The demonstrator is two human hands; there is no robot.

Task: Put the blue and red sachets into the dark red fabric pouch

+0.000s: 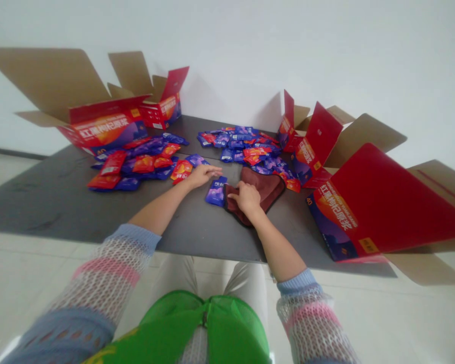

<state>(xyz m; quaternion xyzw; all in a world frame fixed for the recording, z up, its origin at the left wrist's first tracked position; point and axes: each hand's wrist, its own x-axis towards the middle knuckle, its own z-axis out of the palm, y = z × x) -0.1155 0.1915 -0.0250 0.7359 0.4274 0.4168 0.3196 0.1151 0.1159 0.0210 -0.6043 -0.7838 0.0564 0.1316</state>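
My right hand (247,196) is closed on a brown cloth (263,184) with a dark edge, which lies spread on the grey table. Just left of the cloth, and touching its edge, is a single blue-purple sachet (214,193). My left hand (205,175) hovers above and left of that sachet with its fingers stretched out and nothing visible in them. Beside my left wrist lie an orange-red sachet (181,171) and a blue sachet (196,160).
Mixed red and blue sachets form a left pile (142,162) and a back pile (242,144). Open red cartons stand on both sides, including a left carton (106,129) and a near right carton (341,217) with flaps spread. The grey table (197,227) meets a white wall.
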